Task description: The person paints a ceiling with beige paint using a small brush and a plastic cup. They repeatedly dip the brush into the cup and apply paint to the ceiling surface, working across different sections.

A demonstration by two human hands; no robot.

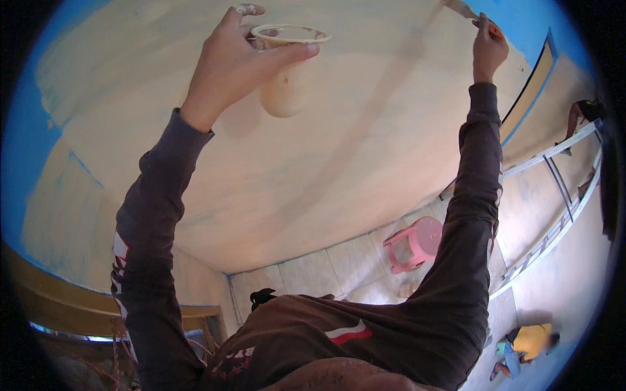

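Observation:
My left hand (231,68) is raised at the upper left and grips a pale, translucent plastic cup (285,98) near its round rim. Cream-coloured smears mark the cup and my fingers. High at the upper right, my right hand (489,52) is closed around the orange handle of a flat paintbrush (462,8). The brush's far end runs up to the frame's top edge, close to the wall (365,130). Cream paint covers much of that wall, and blue shows around its borders.
A pink plastic stool (417,244) stands on the tiled floor (313,274) below my right arm. A metal ladder (554,221) leans at the right, with a person's leg (574,127) near its top. Another person in a yellow shirt (531,340) is low at the bottom right.

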